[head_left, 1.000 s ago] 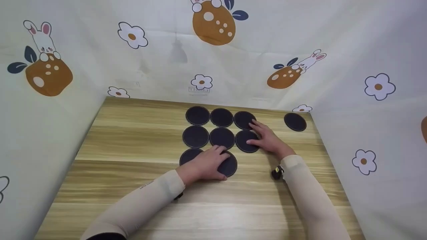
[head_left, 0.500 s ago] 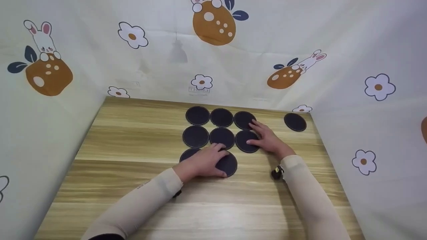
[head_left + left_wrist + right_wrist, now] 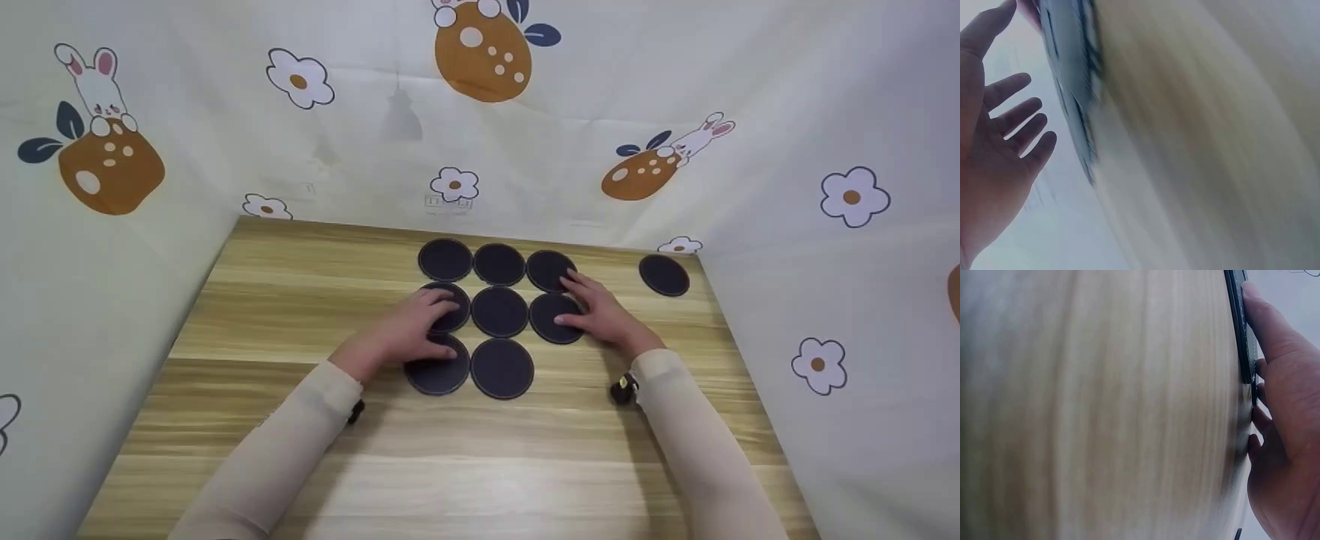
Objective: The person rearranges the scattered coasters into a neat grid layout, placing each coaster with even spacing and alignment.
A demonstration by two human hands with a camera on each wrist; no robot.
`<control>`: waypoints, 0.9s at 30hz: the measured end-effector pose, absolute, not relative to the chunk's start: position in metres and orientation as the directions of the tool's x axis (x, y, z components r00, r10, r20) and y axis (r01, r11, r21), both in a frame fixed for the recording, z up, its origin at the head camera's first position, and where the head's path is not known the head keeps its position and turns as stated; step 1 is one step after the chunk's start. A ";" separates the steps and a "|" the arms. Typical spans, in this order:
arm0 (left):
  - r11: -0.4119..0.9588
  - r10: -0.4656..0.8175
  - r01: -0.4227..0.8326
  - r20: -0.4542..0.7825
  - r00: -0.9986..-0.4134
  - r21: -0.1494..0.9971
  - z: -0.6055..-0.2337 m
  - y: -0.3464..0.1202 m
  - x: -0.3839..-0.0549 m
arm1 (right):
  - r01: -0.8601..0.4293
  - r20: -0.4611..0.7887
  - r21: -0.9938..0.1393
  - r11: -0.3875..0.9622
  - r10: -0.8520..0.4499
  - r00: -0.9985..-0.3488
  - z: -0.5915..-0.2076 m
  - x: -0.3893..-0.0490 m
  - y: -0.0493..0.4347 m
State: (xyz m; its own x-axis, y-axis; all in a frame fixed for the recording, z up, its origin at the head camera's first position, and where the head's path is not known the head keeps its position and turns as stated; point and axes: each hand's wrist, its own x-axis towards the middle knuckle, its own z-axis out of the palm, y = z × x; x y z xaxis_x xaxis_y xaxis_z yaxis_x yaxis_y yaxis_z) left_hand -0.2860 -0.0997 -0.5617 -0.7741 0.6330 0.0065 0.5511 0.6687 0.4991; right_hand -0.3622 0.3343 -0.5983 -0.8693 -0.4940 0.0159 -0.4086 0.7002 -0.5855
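Several round black coasters with stitched rims lie flat in touching rows on a wooden table. My left hand (image 3: 409, 326) is over the left column, its fingers above the middle-left coaster (image 3: 459, 315) and its thumb above the front-left coaster (image 3: 437, 376). In the left wrist view the fingers (image 3: 1016, 115) are spread and hold nothing. My right hand (image 3: 604, 311) rests on the right column: its fingertips touch the back-right coaster (image 3: 546, 268) and its thumb touches the coaster in front of that (image 3: 551, 322). The front-middle coaster (image 3: 503, 368) is fully uncovered.
One separate coaster (image 3: 664, 275) lies near the table's back right corner. Patterned cloth walls (image 3: 360, 150) enclose the wooden table (image 3: 300, 300) at the back and both sides. Wood shows to the right of the front-middle coaster, and in front of the rows.
My left hand has left the front-middle coaster and moved left and slightly back, over the left column. The right hand and the coasters stay in place.
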 end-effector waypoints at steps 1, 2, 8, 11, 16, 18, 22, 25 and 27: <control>0.678 0.623 0.537 -0.006 -0.782 0.502 -0.563 -0.106 -0.287 | -0.409 0.017 -0.586 0.700 -0.493 -0.870 -0.598 -0.362 0.334; 0.688 0.616 0.526 -0.018 -0.788 0.500 -0.563 -0.112 -0.288 | -0.406 0.014 -0.585 0.702 -0.492 -0.870 -0.597 -0.361 0.334; 0.719 0.609 0.505 -0.082 -0.789 0.479 -0.568 -0.132 -0.286 | -0.403 0.002 -0.579 0.709 -0.493 -0.870 -0.595 -0.360 0.333; 0.724 0.604 0.486 -0.108 -0.790 0.490 -0.570 -0.137 -0.284 | -0.402 0.001 -0.581 0.708 -0.493 -0.870 -0.595 -0.360 0.333; 0.762 0.582 0.471 -0.150 -0.799 0.444 -0.572 -0.140 -0.283 | -0.388 -0.005 -0.599 0.701 -0.488 -0.873 -0.597 -0.360 0.335; 0.775 0.573 0.466 -0.163 -0.803 0.426 -0.573 -0.141 -0.284 | -0.384 -0.009 -0.604 0.699 -0.487 -0.873 -0.598 -0.361 0.335; 0.783 0.563 0.457 -0.169 -0.809 0.423 -0.575 -0.141 -0.284 | -0.382 -0.010 -0.611 0.693 -0.490 -0.872 -0.599 -0.362 0.335; 0.780 0.565 0.459 -0.165 -0.808 0.425 -0.574 -0.141 -0.284 | -0.376 -0.008 -0.624 0.685 -0.487 -0.873 -0.599 -0.363 0.336; 0.775 0.568 0.459 -0.163 -0.806 0.434 -0.575 -0.140 -0.284 | -0.366 -0.012 -0.639 0.677 -0.485 -0.875 -0.599 -0.363 0.337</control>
